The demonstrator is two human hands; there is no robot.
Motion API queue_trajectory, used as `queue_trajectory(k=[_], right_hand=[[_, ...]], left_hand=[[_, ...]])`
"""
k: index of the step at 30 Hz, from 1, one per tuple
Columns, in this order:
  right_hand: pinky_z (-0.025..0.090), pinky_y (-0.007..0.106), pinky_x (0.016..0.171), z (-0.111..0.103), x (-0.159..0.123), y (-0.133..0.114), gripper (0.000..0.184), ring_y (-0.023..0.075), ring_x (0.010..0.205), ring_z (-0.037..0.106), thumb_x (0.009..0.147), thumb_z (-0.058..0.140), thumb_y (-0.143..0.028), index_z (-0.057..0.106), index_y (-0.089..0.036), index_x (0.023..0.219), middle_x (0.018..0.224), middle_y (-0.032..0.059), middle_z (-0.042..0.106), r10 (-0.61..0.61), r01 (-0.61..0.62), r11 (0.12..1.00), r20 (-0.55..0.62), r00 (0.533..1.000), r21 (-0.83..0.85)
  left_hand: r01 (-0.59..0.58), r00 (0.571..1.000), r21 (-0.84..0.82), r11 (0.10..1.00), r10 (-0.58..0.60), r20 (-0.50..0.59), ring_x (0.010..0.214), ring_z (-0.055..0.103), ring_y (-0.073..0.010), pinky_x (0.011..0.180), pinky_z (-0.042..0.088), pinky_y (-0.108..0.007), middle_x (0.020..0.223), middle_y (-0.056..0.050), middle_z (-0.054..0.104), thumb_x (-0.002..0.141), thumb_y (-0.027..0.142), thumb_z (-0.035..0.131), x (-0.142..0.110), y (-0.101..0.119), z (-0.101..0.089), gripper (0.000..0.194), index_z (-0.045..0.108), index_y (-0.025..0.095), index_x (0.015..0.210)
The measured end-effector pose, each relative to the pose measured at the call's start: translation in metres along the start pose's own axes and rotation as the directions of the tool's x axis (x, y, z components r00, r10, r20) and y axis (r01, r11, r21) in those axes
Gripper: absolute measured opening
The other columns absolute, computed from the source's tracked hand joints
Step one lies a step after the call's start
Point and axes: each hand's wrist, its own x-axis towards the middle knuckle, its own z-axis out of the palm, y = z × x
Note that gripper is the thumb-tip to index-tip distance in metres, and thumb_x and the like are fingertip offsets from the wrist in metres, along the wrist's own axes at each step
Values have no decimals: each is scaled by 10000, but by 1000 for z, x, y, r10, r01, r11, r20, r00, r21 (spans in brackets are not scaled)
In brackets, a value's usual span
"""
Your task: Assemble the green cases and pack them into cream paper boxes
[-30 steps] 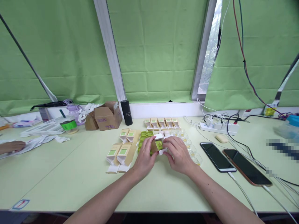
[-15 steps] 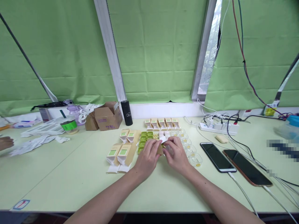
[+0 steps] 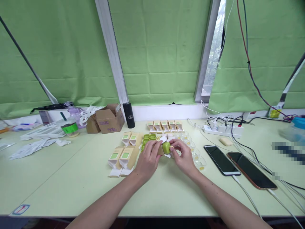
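Note:
My left hand (image 3: 149, 157) is closed around a small brown cardboard box (image 3: 160, 150) with a white flap (image 3: 163, 139) standing open. At the box's open end is a small glossy green rounded container (image 3: 166, 147). My right hand (image 3: 183, 156) pinches the container's right side, where a pale yellow edge shows. Whether the container is partly inside the box I cannot tell. Behind my hands, several green open containers (image 3: 149, 137) stand in rows, partly hidden. Several clear plastic cups (image 3: 199, 163) with yellow spots lie right of my right hand.
Brown boxes with green labels stand at the left (image 3: 128, 156) and back (image 3: 165, 126). Further back are a carton (image 3: 110, 120) and a black bottle (image 3: 129, 115). Two phones (image 3: 222, 160) (image 3: 252, 170), cables and a power strip (image 3: 224, 130) lie right; white packets (image 3: 35, 148) lie left.
The green container has come into view between my hands at the box's end. My right hand has shifted slightly right. Another person's hand at the far left has left the view.

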Motion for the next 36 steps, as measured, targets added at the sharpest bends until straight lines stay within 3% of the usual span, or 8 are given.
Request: queue_trajectory(k=[4, 9, 12, 14, 19, 27, 31, 36], right_hand=[[572, 386, 891, 0, -2, 2, 258, 262, 1104, 684, 981, 681, -479, 632, -238, 902, 1179, 111, 722, 116, -114, 980, -3, 993, 162], [560, 388, 901, -8, 4, -4, 314, 249, 1018, 713, 947, 721, -540, 607, -252, 897, 1176, 106, 773, 230, -212, 900, -2, 973, 381], [585, 399, 820, -12, 8, -11, 398, 264, 930, 729, 836, 821, -570, 596, -242, 804, 1174, 110, 777, 298, -346, 827, 177, 938, 444], [596, 404, 765, -11, 10, -15, 436, 248, 827, 727, 761, 877, -568, 599, -233, 754, 1135, 92, 776, 323, -459, 773, 352, 879, 437], [548, 327, 681, -4, 6, -18, 400, 191, 696, 691, 714, 931, -510, 658, -217, 732, 758, 4, 711, 327, -571, 730, 541, 775, 376], [535, 322, 690, -23, 16, -14, 346, 200, 719, 701, 694, 922, -508, 800, -195, 779, 824, 72, 799, 395, -484, 825, 316, 863, 290], [512, 314, 668, -37, 18, -20, 226, 205, 703, 691, 763, 827, -416, 829, -192, 789, 803, 71, 802, 383, -428, 903, 386, 839, 33], [451, 300, 620, -33, 9, -27, 137, 195, 640, 670, 750, 709, -181, 797, -228, 657, 671, 18, 759, 367, -207, 912, 479, 798, -354]], left_hand=[[9, 1000, 25, 1000, -9, -11, 1280, 583, -328, 1037, 595, -492, 1305, -169, 598, 960, 85, 601, 0, -1, 0, 659, 403, 191, 1580], [2, 1000, 56, 998, -1, -8, 1275, 581, -329, 1026, 598, -493, 1306, -170, 598, 955, 65, 593, 2, -1, -2, 652, 417, 194, 1570], [-25, 1000, 92, 995, 26, -12, 1282, 579, -332, 995, 610, -479, 1302, -177, 608, 955, 47, 571, 3, -2, -2, 618, 452, 177, 1547], [-58, 998, 128, 990, 60, -15, 1286, 582, -332, 962, 620, -462, 1304, -180, 616, 963, 39, 547, 3, -1, -2, 581, 485, 174, 1525], [-185, 980, 202, 962, 195, -34, 1215, 626, -310, 905, 633, -421, 1246, -172, 646, 993, 83, 566, 4, 3, -1, 462, 565, 163, 1448], [-55, 997, 313, 948, 71, -41, 1262, 611, -319, 896, 632, -428, 1293, -169, 647, 963, 57, 560, 8, -5, -12, 555, 531, 207, 1496], [35, 999, 312, 949, -21, -47, 1250, 602, -325, 876, 631, -427, 1290, -173, 642, 934, 65, 599, 11, -13, -17, 617, 492, 199, 1527], [78, 997, 251, 965, -70, -41, 1230, 599, -329, 912, 616, -459, 1280, -165, 629, 925, 90, 607, 11, -16, -16, 665, 453, 225, 1558]])
